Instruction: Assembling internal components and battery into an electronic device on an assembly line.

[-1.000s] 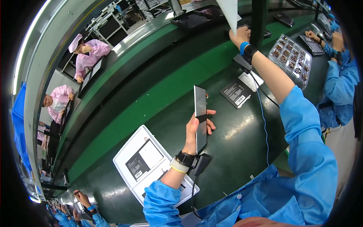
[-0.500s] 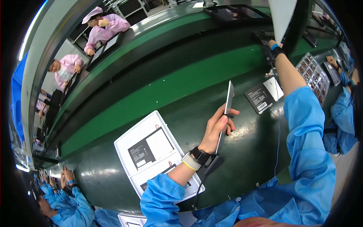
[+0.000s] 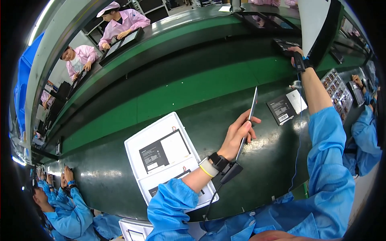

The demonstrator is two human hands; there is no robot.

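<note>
My left hand (image 3: 238,134) grips a thin flat tablet-like panel (image 3: 250,114), held upright and seen edge-on above the dark green workbench (image 3: 225,188). My right hand (image 3: 296,54) is stretched far up to the right, its fingers on the lower corner of a white sheet (image 3: 313,22) hanging by a dark post. Both arms wear blue sleeves and dark wrist straps with cords. An open white tray (image 3: 134,156) with a dark panel and papers lies to the left of my left arm.
A dark booklet (image 3: 280,109) and a white card (image 3: 298,101) lie on the bench under my right arm. A tray of small parts (image 3: 337,89) is at right. A green conveyor belt (image 3: 181,94) runs across. People in pink work opposite, others in blue beside me.
My view has swung further left and down. The left hand keeps the panel, now tilted slightly. The right hand stays raised at the white sheet.
</note>
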